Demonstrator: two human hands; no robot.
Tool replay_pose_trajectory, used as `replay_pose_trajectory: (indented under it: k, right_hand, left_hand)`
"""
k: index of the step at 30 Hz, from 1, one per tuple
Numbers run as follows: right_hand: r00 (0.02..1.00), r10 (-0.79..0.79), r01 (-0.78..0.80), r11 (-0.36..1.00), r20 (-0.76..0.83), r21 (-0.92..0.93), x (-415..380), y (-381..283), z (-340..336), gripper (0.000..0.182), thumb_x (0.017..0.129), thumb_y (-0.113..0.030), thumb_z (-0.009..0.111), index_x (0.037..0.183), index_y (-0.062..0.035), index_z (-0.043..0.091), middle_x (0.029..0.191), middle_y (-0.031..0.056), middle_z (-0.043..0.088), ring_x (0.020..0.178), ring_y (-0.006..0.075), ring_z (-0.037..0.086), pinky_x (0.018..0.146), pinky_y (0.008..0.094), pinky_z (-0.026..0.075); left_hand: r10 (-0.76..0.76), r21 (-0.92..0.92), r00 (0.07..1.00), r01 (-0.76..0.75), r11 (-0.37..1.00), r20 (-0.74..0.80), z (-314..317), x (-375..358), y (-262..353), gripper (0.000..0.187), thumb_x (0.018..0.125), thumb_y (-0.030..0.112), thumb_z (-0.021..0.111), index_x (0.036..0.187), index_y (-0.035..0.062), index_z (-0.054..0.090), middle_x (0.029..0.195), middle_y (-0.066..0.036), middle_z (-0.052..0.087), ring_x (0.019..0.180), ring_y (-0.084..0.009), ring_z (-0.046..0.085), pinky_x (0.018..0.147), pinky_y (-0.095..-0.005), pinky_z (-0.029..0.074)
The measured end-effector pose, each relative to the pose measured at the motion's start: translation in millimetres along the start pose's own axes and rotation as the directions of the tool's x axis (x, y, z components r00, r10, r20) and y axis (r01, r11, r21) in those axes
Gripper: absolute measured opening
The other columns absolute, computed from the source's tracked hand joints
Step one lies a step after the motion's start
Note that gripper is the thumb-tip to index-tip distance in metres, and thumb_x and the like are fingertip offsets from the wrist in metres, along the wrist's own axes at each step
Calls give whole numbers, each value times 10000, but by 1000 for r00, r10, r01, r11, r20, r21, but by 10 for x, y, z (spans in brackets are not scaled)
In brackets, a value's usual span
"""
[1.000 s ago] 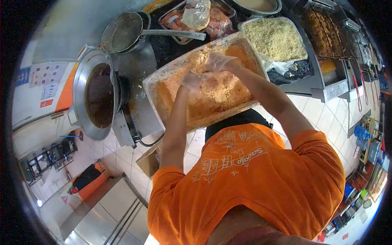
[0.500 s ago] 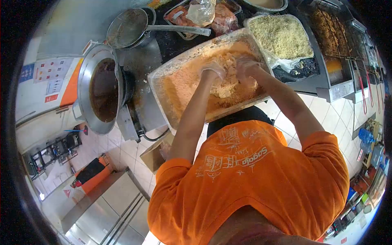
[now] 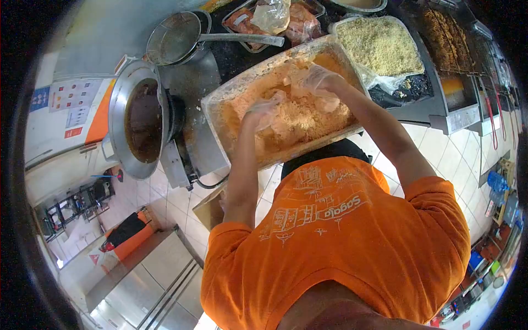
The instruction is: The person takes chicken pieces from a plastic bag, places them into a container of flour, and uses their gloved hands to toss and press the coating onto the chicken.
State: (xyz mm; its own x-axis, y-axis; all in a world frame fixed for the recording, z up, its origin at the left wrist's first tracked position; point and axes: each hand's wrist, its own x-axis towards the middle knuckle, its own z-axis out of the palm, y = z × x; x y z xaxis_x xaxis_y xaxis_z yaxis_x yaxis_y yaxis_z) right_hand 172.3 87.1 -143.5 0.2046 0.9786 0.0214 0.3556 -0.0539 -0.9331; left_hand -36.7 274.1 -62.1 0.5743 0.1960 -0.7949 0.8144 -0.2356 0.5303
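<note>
A large, worn rectangular tub (image 3: 212, 118) holds a bed of orange-tinted flour (image 3: 245, 99) with clumpy, flour-coated pieces (image 3: 297, 118) in the middle. I wear clear plastic gloves on both hands. Over the left half of the tub is my left hand (image 3: 265, 110), at the edge of the clumpy heap. Farther back, my right hand (image 3: 322, 82) reaches in from the right, above the flour. Blur and the loose gloves hide the fingers of both hands, so whether they grip any pieces does not show.
Left of the tub stands a wide wok of dark oil (image 3: 144, 121). Behind lie a long-handled strainer (image 3: 175, 38) and a tray of bagged raw meat (image 3: 247, 25). A tray of pale crumbs (image 3: 379, 47) sits at the right, beside a fryer with a wire basket (image 3: 448, 41).
My hands have moved apart from the heap's middle: the left toward me and to the left, the right slightly back and to the left. The heap between them looks more spread out.
</note>
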Motion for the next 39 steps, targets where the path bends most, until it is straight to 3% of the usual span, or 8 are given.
replay_pose_trajectory:
  k: [3, 7, 9, 13, 19, 28, 31, 39]
  right_hand:
    - [976, 150, 45, 580, 161, -814, -78, -986, 116, 318, 809, -367, 628, 945, -82, 663, 813, 110, 668, 707, 239, 618, 631, 342, 482]
    - [968, 249, -241, 894, -28, -378, -274, -1214, 326, 351, 853, -413, 543, 965, -101, 659, 763, 77, 637, 717, 255, 593, 706, 386, 474]
    - [909, 397, -89, 485, 128, -870, -266, -722, 643, 432, 812, -511, 553, 809, -105, 700, 720, 80, 650, 691, 236, 605, 672, 370, 481]
    - [908, 419, -261, 511, -28, -819, -102, -872, 804, 478, 793, -553, 549, 660, -119, 698, 705, 74, 656, 695, 207, 610, 660, 357, 479]
    - [983, 129, -34, 824, 129, -566, 69, -929, 722, 324, 820, -391, 598, 928, -97, 682, 781, 41, 657, 808, 159, 618, 770, 340, 497]
    - [971, 36, 88, 867, 237, -491, -52, -144, 617, 271, 848, -356, 540, 852, -108, 648, 796, 72, 632, 762, 193, 557, 726, 312, 438]
    - [896, 443, -346, 748, 39, -567, 5, -932, 227, 238, 871, -282, 489, 874, -77, 610, 881, 85, 622, 799, 185, 566, 737, 303, 449]
    - [897, 398, -400, 542, -193, -739, 203, -656, 114, 417, 798, -342, 588, 1045, -7, 593, 961, 120, 614, 885, 216, 592, 774, 332, 478]
  left_hand:
    - [-126, -426, 941, -20, 904, -313, 84, -55, -212, 633, 800, 510, 594, 1287, 115, 505, 1287, -126, 516, 1032, -258, 570, 890, -316, 426]
    - [527, 487, 726, -299, 821, -442, 110, -179, -691, 646, 787, 485, 611, 1288, 95, 487, 1181, -128, 592, 974, -251, 596, 845, -324, 456]
    - [261, 112, 842, -236, 965, -473, 173, -335, -287, 588, 761, 404, 630, 1235, 74, 523, 1067, -132, 645, 913, -261, 625, 790, -343, 482]
    - [214, 822, 976, -86, 562, -44, 286, -583, 77, 483, 701, 368, 654, 1044, 29, 636, 977, -166, 659, 863, -272, 639, 735, -355, 495]
    - [286, 886, 935, -304, 350, 208, 363, 514, -627, 407, 695, 399, 656, 717, -7, 662, 750, -177, 648, 686, -256, 630, 604, -383, 483]
    - [268, 519, 957, -284, 806, 108, 321, -36, -580, 466, 727, 421, 706, 838, -18, 595, 695, -127, 613, 576, -186, 541, 535, -367, 478]
    - [288, -46, 930, -306, 951, -227, 198, -473, -331, 718, 704, 486, 719, 1160, -9, 470, 886, -151, 613, 696, -224, 574, 640, -352, 522]
    - [2, 135, 967, 34, 990, -256, -109, 356, -46, 940, 747, 729, 479, 1335, 6, 358, 1180, -180, 538, 1066, -269, 551, 892, -360, 464]
